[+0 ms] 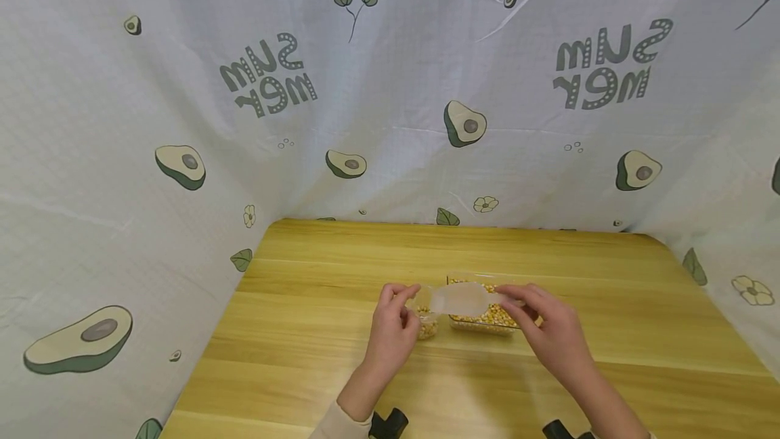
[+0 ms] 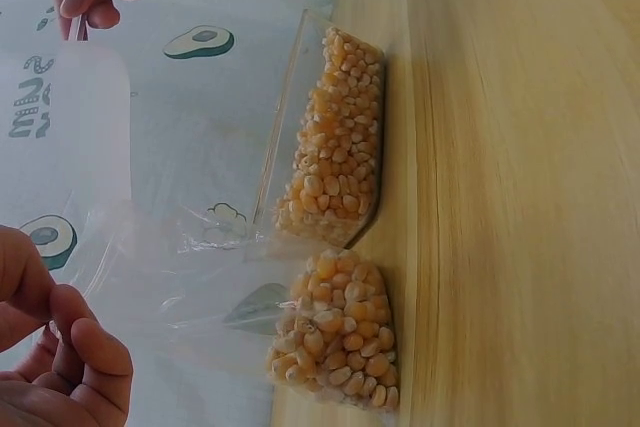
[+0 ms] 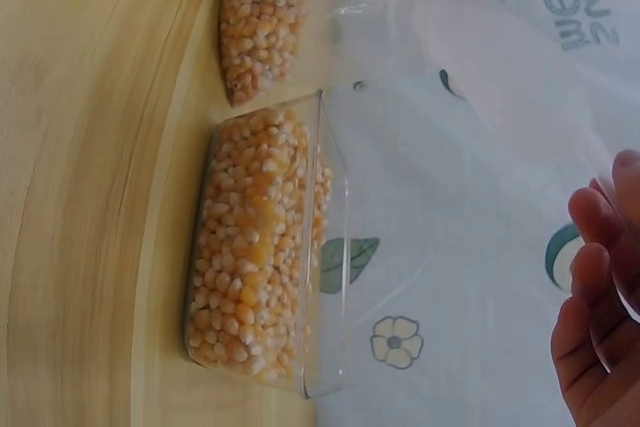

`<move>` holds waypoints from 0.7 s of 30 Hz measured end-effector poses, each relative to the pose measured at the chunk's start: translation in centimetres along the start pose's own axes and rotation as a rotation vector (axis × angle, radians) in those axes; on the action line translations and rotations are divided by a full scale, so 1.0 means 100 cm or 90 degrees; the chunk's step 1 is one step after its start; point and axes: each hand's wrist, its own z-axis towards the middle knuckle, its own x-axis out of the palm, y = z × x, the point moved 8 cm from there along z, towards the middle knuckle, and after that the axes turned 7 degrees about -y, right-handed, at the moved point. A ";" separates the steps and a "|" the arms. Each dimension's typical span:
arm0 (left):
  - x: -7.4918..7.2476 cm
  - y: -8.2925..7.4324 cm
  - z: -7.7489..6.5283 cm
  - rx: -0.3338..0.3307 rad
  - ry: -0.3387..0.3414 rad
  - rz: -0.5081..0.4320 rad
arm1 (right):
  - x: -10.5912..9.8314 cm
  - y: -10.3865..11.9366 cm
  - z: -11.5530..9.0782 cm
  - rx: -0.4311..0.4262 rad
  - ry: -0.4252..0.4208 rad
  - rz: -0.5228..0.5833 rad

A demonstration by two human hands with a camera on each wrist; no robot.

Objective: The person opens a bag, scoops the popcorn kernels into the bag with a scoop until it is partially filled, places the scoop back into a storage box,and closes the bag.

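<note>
Nearest the head camera, lower edge: one pale sleeve (image 1: 341, 425) on the left forearm, with a black fitting (image 1: 388, 424) beside it; a second black fitting (image 1: 563, 429) by the right forearm.

Left hand (image 1: 393, 330): fingertips pinching the upper edge of a clear plastic bag (image 2: 180, 297), film drawn up toward the hand.

Right hand (image 1: 557, 327): thumb and fingers pinching the handle of a whitish, semi-translucent scoop (image 1: 464, 299). Scoop raised above the table, lying crosswise between the hands, its front end at the bag's upper part; whether the tip sits inside the mouth cannot be told.

Bag: upright on the table, lower portion filled with yellow corn kernels (image 2: 340, 332), upper portion bare film.

Container: one clear rectangular container (image 3: 312, 375), open at the top, standing just to the right of the bag; corn kernels (image 3: 250, 257) within, lying below the rim.

Support: one yellow wood-grain table (image 1: 305, 330), far corners rounded.

Backdrop: one whitish cloth (image 1: 396, 80) behind and at both sides, printed with avocado halves, leaves, flowers and mirror-reversed grey lettering.
</note>
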 end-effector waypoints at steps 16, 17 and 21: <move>-0.002 -0.002 0.000 0.002 0.003 -0.002 | -0.002 -0.005 -0.003 0.007 0.000 -0.040; -0.002 -0.002 0.000 0.004 0.002 0.000 | -0.002 -0.005 -0.003 0.008 -0.001 -0.037; -0.002 -0.002 -0.001 0.010 -0.001 0.001 | -0.003 -0.008 -0.005 0.016 -0.006 -0.014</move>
